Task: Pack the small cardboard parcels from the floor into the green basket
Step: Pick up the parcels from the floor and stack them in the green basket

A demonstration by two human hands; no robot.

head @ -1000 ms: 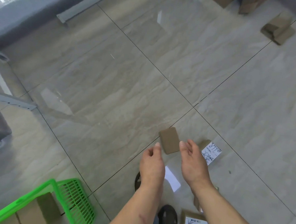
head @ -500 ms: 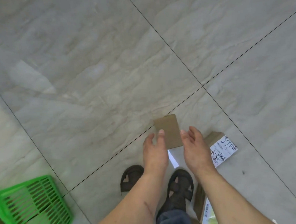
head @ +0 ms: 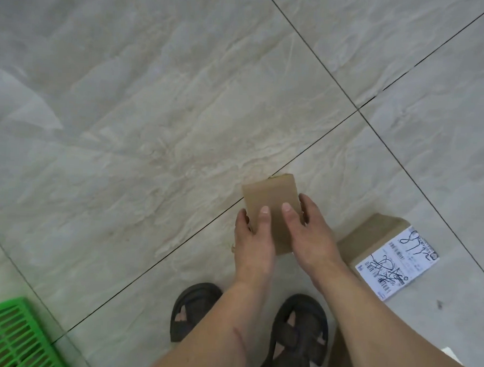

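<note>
Change noted: a second ago both hands hung apart just short of the plain parcel (head: 270,207), fingers spread and touching nothing. Half a second ago they had drawn level with its sides. Now they are closed on it. The left hand (head: 253,237) clasps the parcel's left edge, thumb laid over the top face; the right hand (head: 307,231) clasps the right edge, thumb likewise on top, remaining fingers wrapped down the far side. Whether the parcel is clear of the floor (head: 143,116) or resting on it cannot be told. It sits over the tile joint ahead of the person's sandals (head: 300,329).

Judgement: the grasp appears complete, so the lift and carry are the next step. The green basket (head: 8,336) shows only a slatted portion at the floor's lower left corner, well apart from the hands; its contents are out of view.

Count, as visible:
- Parcels in hand: one.
- Parcels on the floor: one labelled parcel (head: 385,255) just right of the right forearm, with handwriting on its white label; one further cardboard piece (head: 338,362) at the lower edge, partly hidden by the right arm, identity uncertain.
- Baskets: one.
- Hands: two, both engaged.
</note>
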